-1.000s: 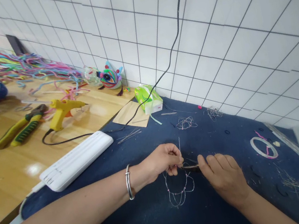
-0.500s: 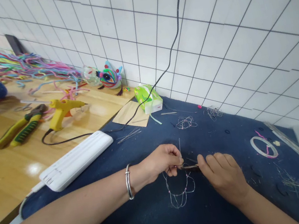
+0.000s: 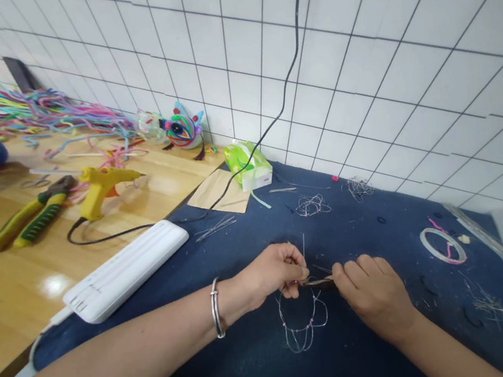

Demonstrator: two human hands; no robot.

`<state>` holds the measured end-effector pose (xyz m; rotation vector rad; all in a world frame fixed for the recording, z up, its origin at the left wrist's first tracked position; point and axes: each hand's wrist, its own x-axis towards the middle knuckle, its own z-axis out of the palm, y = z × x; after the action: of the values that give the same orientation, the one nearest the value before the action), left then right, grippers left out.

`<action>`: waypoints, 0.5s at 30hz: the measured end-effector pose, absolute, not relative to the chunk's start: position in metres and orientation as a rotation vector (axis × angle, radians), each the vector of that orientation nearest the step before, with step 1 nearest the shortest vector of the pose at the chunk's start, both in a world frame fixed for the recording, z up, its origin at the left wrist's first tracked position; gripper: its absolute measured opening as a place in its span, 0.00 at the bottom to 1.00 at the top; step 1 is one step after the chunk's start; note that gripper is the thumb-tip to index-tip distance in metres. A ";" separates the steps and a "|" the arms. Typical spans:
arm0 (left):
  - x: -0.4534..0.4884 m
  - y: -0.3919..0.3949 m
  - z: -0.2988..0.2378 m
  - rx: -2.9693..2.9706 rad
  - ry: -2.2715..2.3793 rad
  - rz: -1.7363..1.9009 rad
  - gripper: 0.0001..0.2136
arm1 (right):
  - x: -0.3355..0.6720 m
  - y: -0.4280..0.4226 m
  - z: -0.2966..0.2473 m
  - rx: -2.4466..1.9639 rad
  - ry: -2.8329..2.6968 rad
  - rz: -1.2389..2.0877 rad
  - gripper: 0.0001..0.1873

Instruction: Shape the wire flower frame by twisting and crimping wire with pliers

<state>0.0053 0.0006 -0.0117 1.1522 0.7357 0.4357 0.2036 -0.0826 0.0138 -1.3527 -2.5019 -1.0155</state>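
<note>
By the fingers [image 3: 298, 270] of the left hand [image 3: 275, 272], a beaded loop [image 3: 299, 330] is pinched, extending to six o'clock; pliers [image 3: 323, 282] are gripped at three o'clock by the right hand [image 3: 376, 296]. Noted beyond: second loop [image 3: 312, 205], one o'clock; glue gun [image 3: 98, 190], ten o'clock.

The looped wire piece [image 3: 300, 329] is gleaming silver, with small pink beads [image 3: 309, 326] dotting it, above a cloth [image 3: 359, 228] that is showing plain dark blue; the bracelet [image 3: 216, 308] is shining silver too. The wooden worktop [image 3: 8, 293] is glowing honey-yellow, the pliers [image 3: 42, 221] are pairing yellow with dark green, and the glue gun [image 3: 98, 191] is showing bright yellow. The white wall [image 3: 355, 55] is bearing a dark line grid, while the craft stems [image 3: 70, 113] are mixing pink, blue, purple, yellow and green.
</note>
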 end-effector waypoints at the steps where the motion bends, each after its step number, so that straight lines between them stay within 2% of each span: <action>1: 0.006 0.000 -0.012 1.156 0.735 0.441 0.07 | 0.204 -0.083 0.013 -1.360 -2.504 -1.011 0.05; 15: 0.006 -0.001 -0.009 1.161 0.726 0.442 0.07 | 0.204 -0.084 0.012 -1.342 -2.504 -1.036 0.06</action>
<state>0.0055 -0.0013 -0.0089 1.1610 0.7260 0.4419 0.2044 -0.0839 0.0117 -1.3424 -2.5045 -1.0360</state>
